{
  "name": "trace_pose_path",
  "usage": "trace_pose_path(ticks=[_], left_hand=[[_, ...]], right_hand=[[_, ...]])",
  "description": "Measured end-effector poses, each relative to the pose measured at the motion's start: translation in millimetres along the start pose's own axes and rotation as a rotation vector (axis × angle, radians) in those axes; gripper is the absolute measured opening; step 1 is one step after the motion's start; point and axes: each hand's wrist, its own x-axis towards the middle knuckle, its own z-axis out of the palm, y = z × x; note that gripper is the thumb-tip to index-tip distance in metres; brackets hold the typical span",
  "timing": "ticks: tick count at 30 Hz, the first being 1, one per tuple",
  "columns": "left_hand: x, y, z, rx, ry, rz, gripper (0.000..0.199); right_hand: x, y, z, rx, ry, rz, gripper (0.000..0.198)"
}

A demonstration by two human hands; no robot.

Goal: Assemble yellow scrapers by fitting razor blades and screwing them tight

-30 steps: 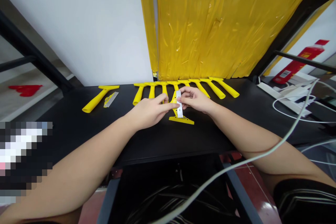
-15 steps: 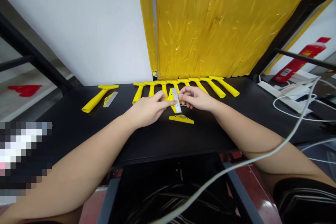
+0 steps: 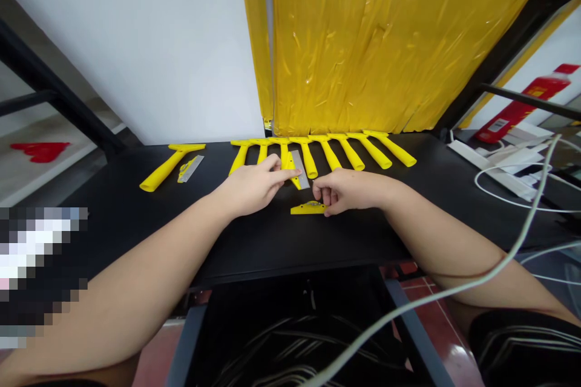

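Observation:
My left hand [image 3: 252, 188] is closed on a yellow scraper piece with small holes [image 3: 294, 182] and the grey metal blade [image 3: 302, 174] lying along it. Its index finger presses on the blade. Just in front lies a long, flat yellow clamp plate [image 3: 303, 210] with a metal screw or nut at its middle. My right hand [image 3: 356, 191] has its fingers curled, thumb and fingertips pinching the right end of this plate. The plate seems to rest on the black table.
Several yellow scraper handles [image 3: 358, 154] line the back of the black table [image 3: 272, 248]. To the left lie a handle [image 3: 162, 170] and a yellow piece with a blade [image 3: 190, 169]. A red bottle [image 3: 521, 106] and white cables [image 3: 508, 263] are at right.
My right hand has left the blade and moved down toward me to the clamp plate, now gripping its right end. My left hand stays on the scraper piece and blade.

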Motion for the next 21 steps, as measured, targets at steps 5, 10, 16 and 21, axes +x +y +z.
trace_pose_path(ticks=[5, 10, 16, 21], left_hand=[[1.1, -0.6, -1.2, -0.01, -0.023, -0.013, 0.049], [1.1, -3.7, 1.0, -0.015, -0.023, -0.018, 0.049], [1.7, -5.5, 2.2, -0.038, -0.032, -0.023, 0.049], [2.0, -5.0, 1.8, -0.039, -0.046, -0.028, 0.048]], right_hand=[[-6.3, -3.6, -1.9, -0.059, 0.017, -0.017, 0.026], [-11.7, -4.9, -5.9, -0.106, 0.009, 0.0, 0.034], [-9.0, -7.5, -4.5, -0.266, 0.035, -0.062, 0.019], [-9.6, -5.8, -8.4, -0.161, 0.023, -0.1, 0.019]])
